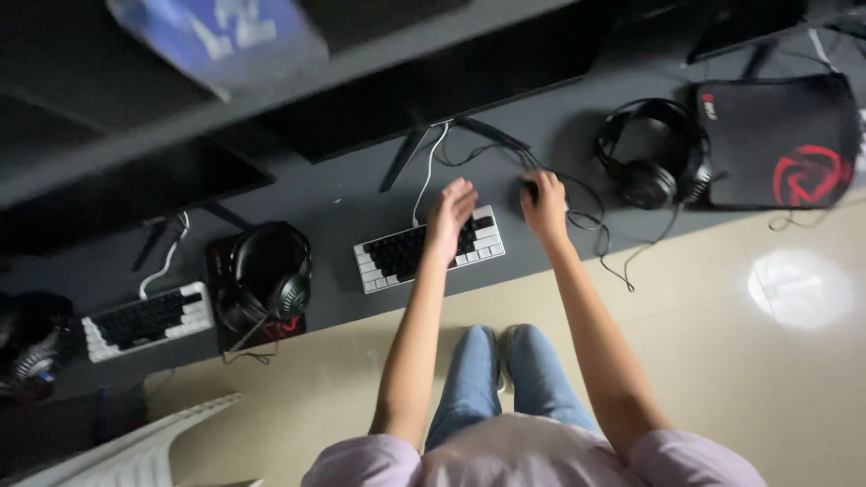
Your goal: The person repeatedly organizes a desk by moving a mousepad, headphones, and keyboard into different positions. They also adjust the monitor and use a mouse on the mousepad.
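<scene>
A small black-and-white keyboard lies on the dark desk in front of me. My left hand rests on its right half, fingers bent over the keys. My right hand covers a dark mouse just to the right of the keyboard, so only a sliver of the mouse shows. Thin black cables trail from the mouse area across the desk edge.
Black headphones lie right of the mouse, beside a black mouse pad with a red emblem. A monitor stands behind the keyboard. At left sit another headset, a second keyboard and a white plastic chair.
</scene>
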